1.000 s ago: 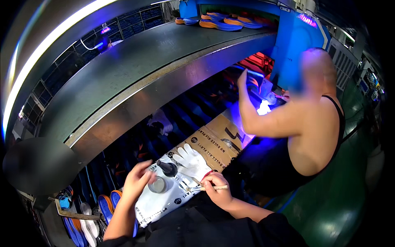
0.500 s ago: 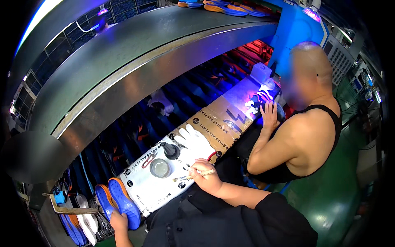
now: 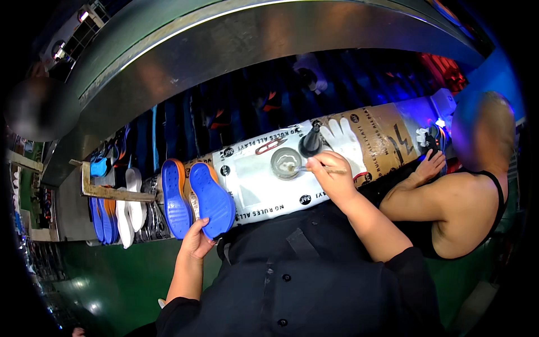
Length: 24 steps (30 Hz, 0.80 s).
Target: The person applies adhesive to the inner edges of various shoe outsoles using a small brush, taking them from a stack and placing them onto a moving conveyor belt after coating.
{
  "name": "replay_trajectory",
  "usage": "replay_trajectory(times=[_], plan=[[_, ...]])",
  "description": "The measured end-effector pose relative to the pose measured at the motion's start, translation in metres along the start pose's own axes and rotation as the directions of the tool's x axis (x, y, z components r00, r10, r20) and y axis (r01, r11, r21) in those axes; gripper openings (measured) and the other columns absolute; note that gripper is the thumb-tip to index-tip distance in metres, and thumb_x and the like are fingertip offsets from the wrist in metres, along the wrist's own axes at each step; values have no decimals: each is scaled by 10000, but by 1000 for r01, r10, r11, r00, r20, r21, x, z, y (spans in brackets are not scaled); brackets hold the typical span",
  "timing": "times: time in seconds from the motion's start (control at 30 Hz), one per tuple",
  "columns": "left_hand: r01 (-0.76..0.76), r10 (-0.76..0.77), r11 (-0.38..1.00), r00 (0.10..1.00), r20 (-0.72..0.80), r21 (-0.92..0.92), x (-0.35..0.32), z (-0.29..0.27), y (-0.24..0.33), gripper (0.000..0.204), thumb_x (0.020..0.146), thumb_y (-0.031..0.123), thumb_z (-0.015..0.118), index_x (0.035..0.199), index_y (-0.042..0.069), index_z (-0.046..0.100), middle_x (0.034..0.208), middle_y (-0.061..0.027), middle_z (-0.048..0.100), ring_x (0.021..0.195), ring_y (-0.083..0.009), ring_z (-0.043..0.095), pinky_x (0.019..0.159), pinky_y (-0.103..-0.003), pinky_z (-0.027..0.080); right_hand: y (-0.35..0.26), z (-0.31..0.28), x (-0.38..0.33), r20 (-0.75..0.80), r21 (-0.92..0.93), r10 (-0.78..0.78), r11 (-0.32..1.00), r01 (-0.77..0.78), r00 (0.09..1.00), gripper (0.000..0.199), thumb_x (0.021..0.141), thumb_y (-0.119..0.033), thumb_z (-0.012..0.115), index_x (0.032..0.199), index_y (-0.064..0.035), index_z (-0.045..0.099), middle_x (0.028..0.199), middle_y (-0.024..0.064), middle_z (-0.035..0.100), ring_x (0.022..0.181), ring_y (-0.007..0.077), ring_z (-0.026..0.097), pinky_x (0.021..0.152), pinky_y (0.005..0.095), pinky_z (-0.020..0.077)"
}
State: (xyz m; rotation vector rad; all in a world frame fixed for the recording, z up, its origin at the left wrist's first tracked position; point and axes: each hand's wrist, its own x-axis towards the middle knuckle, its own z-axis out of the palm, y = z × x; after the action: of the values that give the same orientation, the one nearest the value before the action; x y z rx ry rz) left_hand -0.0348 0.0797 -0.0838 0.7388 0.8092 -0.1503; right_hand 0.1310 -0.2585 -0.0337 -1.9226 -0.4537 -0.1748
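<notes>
The left grip (image 3: 196, 238) is closed on the sole (image 3: 212, 199), blue with an orange edge, left of the cup (image 3: 275, 168) and at the near-left end of the table (image 3: 252, 191). The thumb lies over the sole's near end; the remaining fingers are largely hidden beneath. A matching second sole (image 3: 176, 202) stands alongside, farther left of the cup; whether this grip also touches it cannot be told.

The right grip (image 3: 335, 178), on the cup's right, grasps the brush (image 3: 301, 168) between thumb and fingers. The tip lies within the cup's outline; contact with the pale contents cannot be confirmed.

Handling assessment: the sole appears light and springy, likely to flex rather than break. Its broad face looks smooth and might slide under a loose thumb, more so if wet. A hold at the near end by the edges would leave the face accessible. The brush looks light and rigid; its handle is the sound place to hold, clear of the bristles.

Surroundings: the black bottle (image 3: 310, 144) stands just right of the cup, with the white glove (image 3: 341, 137) beyond it. The red snips (image 3: 270, 147) lie behind and left of the cup. A co-worker's hand (image 3: 431, 167) is well to the cup's right.
</notes>
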Motion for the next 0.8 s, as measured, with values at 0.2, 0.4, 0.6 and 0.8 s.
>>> replay_trajectory(times=[0.2, 0.4, 0.6, 0.8], plan=[[75, -74, 997, 986, 151, 0, -1, 3, -4, 452, 802, 166, 634, 1189, -18, 491, 919, -128, 657, 568, -151, 611, 392, -224, 434, 24, 33, 13, 110, -168, -116, 977, 134, 987, 162, 828, -150, 654, 724, -26, 640, 663, 105, 579, 652, 288, 566, 584, 371, 420], [78, -95, 993, 973, 210, 88, 4, -6, 1, 483, 799, 160, 632, 1219, -21, 476, 939, -122, 654, 630, -165, 626, 402, -230, 440, 13, 16, 14, 24, -65, 35, 997, -33, 999, 180, 822, -168, 667, 723, -19, 645, 672, 101, 594, 634, 271, 569, 580, 365, 431], [-331, 276, 905, 935, 224, 268, -22, 52, -6, 544, 830, 141, 621, 1290, 16, 359, 975, -141, 613, 655, -198, 632, 472, -262, 492, -1, 3, 2, -55, 56, 11, 998, -8, 998, 195, 907, -140, 591, 838, 8, 698, 723, 94, 636, 663, 189, 581, 632, 290, 450], [-667, 599, 532, 732, 325, 522, -28, 112, 1, 412, 845, 72, 593, 1218, -23, 447, 1004, -119, 609, 843, -160, 613, 694, -286, 522, -33, -12, -13, -137, 174, -21, 984, 45, 990, 288, 949, -150, 493, 832, 34, 682, 743, 102, 664, 694, 162, 593, 733, 295, 459]])
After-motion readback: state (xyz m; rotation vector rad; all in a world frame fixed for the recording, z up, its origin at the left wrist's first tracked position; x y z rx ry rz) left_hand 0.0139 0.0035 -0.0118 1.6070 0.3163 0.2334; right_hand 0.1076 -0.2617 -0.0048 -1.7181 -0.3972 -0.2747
